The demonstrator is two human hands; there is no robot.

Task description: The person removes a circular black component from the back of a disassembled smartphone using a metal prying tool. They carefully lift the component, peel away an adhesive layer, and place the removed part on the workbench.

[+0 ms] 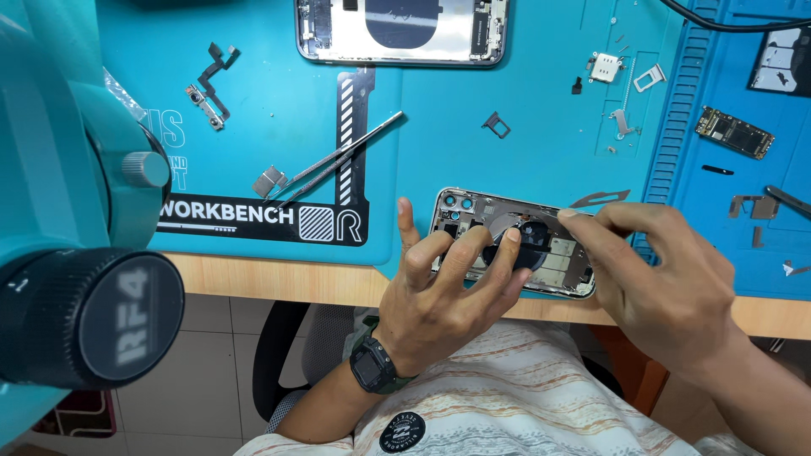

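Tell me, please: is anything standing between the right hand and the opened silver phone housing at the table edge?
Nothing visible does. The right hand reaches the opened silver phone housing from the right, fingertips over its upper edge. The left hand rests on the black round coil, to the side of that approach.

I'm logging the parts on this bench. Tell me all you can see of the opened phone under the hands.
The phone shell lies flat, insides up, at the teal mat's near edge. It has a shiny metal frame, camera openings at its far-left corner, a dark round coil in the middle and pale metal plates. The left hand presses fingers on it; the right hand pinches at its far edge.
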